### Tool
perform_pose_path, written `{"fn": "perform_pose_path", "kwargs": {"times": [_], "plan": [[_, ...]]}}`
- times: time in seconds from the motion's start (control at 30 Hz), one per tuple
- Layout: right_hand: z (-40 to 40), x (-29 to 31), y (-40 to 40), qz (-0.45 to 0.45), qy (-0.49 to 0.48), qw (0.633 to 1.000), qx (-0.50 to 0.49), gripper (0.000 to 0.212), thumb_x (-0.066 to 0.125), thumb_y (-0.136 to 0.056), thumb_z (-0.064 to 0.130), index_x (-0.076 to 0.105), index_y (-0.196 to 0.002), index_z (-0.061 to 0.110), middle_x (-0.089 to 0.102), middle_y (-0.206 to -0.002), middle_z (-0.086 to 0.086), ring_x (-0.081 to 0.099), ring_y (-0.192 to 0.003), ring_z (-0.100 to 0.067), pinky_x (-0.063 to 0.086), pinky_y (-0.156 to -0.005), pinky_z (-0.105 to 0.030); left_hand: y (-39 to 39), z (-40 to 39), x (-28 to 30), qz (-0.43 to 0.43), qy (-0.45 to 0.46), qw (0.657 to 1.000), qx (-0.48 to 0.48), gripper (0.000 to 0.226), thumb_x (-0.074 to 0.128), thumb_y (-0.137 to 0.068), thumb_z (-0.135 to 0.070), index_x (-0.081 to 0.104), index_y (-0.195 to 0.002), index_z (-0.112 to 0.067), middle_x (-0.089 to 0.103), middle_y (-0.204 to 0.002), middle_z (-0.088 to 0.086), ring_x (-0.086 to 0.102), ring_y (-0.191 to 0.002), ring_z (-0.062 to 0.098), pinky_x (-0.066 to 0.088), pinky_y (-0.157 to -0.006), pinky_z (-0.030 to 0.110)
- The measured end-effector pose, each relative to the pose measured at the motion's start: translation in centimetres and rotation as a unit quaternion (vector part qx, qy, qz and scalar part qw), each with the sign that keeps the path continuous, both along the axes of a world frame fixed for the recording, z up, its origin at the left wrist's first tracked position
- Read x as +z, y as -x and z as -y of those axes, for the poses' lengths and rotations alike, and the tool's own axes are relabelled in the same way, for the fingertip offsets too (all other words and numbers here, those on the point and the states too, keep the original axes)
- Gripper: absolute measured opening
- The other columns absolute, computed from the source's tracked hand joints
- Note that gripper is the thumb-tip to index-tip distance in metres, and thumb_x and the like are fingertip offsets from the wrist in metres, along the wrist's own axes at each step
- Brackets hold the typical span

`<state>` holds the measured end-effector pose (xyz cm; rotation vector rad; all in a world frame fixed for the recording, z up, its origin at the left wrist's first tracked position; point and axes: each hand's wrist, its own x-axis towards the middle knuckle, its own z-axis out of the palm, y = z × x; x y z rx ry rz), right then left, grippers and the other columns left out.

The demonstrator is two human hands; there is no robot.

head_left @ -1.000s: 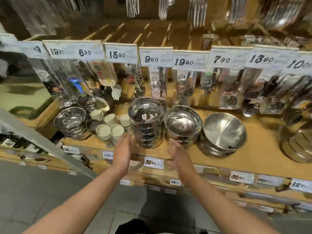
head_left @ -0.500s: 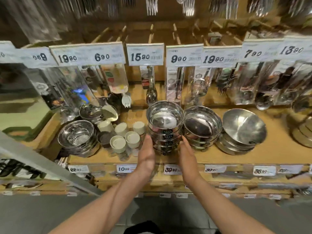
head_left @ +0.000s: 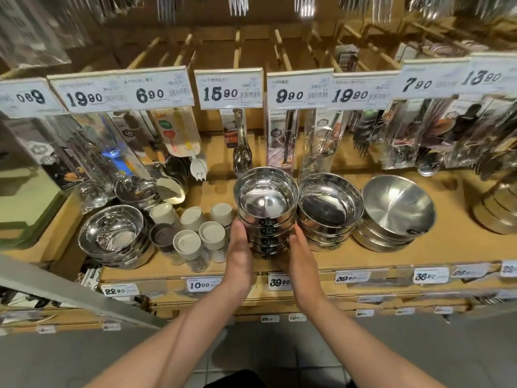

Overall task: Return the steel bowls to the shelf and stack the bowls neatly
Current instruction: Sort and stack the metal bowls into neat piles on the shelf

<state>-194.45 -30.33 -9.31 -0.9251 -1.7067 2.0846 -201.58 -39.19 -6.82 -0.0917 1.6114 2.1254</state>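
Observation:
A tall stack of small steel bowls (head_left: 265,203) with black labels stands near the front of the wooden shelf (head_left: 453,247). My left hand (head_left: 239,253) lies flat against the stack's left side. My right hand (head_left: 300,259) presses its right side, fingers stretched along the lower bowls. Just right of it is a shorter stack of wider steel bowls (head_left: 330,205), touching or nearly touching. Further right, a larger stack (head_left: 397,208) has its top bowl tilted. Another stack of bowls (head_left: 112,233) is at the shelf's left end.
White-lidded shakers (head_left: 190,242) crowd the shelf just left of my left hand. Packaged cutlery (head_left: 282,141) hangs behind the bowls under price tags (head_left: 299,92). More steel ware (head_left: 498,208) sits at the far right. A grey rail (head_left: 70,292) slants across the lower left.
Both hands moved forward from in front of the shelf edge and closed in on the two sides of the tall bowl stack. The view shifted closer.

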Motion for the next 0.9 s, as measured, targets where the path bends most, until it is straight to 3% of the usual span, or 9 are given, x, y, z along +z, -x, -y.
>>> {"fn": "perform_pose_path", "kwargs": {"times": [0.13,0.2,0.3,0.43,0.5,0.63,0.7,0.9], "plan": [[0.3,0.2,-1.2,0.013,0.010,1.000,0.007,0.048,0.041,-0.109,0.044,0.040,-0.156,0.037,0.047,-0.156,0.013,0.040,-0.146,-0.011,0.035,-0.122,-0.047,-0.8,1.3,0.2,-0.032,0.014,0.999,-0.028,0.055,0.028,-0.106,-0.043,0.045,-0.149,-0.013,0.058,-0.146,0.009,0.052,-0.136,0.023,0.039,-0.117,0.049],[-0.1,0.3,-1.2,0.018,0.008,1.000,0.012,0.047,0.039,-0.109,0.046,0.041,-0.155,0.038,0.048,-0.155,0.015,0.041,-0.146,-0.009,0.034,-0.122,-0.042,-0.6,1.7,0.4,-0.027,0.030,0.999,-0.026,0.052,0.028,-0.107,-0.045,0.048,-0.147,-0.018,0.060,-0.142,0.003,0.055,-0.132,0.018,0.044,-0.113,0.043],[-0.9,0.6,-0.4,0.012,-0.014,0.999,0.027,0.052,0.037,-0.108,0.052,0.039,-0.157,0.035,0.045,-0.157,0.019,0.036,-0.148,-0.003,0.027,-0.121,-0.027,0.3,1.5,0.8,0.012,0.024,0.999,-0.021,0.046,0.023,-0.110,-0.047,0.057,-0.135,-0.028,0.068,-0.127,-0.009,0.061,-0.117,0.004,0.049,-0.098,0.029],[-1.0,0.8,1.0,0.000,-0.003,1.000,0.028,0.054,0.038,-0.103,0.066,0.046,-0.151,0.043,0.053,-0.149,0.025,0.042,-0.142,0.002,0.030,-0.123,-0.036,1.1,0.5,0.8,0.032,0.034,0.999,-0.024,0.049,0.021,-0.107,-0.057,0.061,-0.124,-0.033,0.074,-0.105,-0.019,0.068,-0.087,-0.014,0.048,-0.081,0.019],[-0.8,0.8,1.1,-0.005,0.018,1.000,0.021,0.056,0.039,-0.097,0.075,0.051,-0.145,0.049,0.058,-0.143,0.027,0.046,-0.138,0.003,0.032,-0.123,-0.038,1.3,0.2,0.8,0.038,0.032,0.998,-0.023,0.051,0.020,-0.105,-0.061,0.063,-0.115,-0.035,0.076,-0.093,-0.027,0.067,-0.082,-0.017,0.047,-0.078,0.019],[-0.7,1.0,1.1,-0.022,0.047,0.999,0.015,0.080,0.046,-0.082,0.089,0.050,-0.148,0.045,0.055,-0.149,0.020,0.044,-0.144,-0.007,0.034,-0.122,-0.052,1.4,-0.2,1.2,0.059,0.000,0.998,-0.012,0.063,0.026,-0.101,-0.068,0.062,-0.136,-0.031,0.073,-0.122,-0.011,0.063,-0.115,0.004,0.047,-0.100,0.036],[-0.6,1.2,1.1,-0.028,0.057,0.998,0.008,0.087,0.051,-0.079,0.088,0.047,-0.152,0.040,0.052,-0.153,0.017,0.042,-0.146,-0.010,0.034,-0.122,-0.053,1.2,-0.2,1.4,0.068,-0.005,0.998,-0.010,0.066,0.027,-0.100,-0.069,0.060,-0.140,-0.029,0.070,-0.130,-0.005,0.060,-0.122,0.010,0.048,-0.098,0.036],[-0.3,1.3,0.4,-0.037,0.056,0.998,0.002,0.085,0.053,-0.081,0.085,0.047,-0.152,0.038,0.051,-0.154,0.016,0.042,-0.146,-0.009,0.033,-0.123,-0.051,0.3,0.1,1.6,0.048,-0.010,0.999,-0.003,0.060,0.027,-0.102,-0.065,0.059,-0.139,-0.030,0.071,-0.127,-0.011,0.067,-0.105,-0.003,0.048,-0.097,0.035]]}}
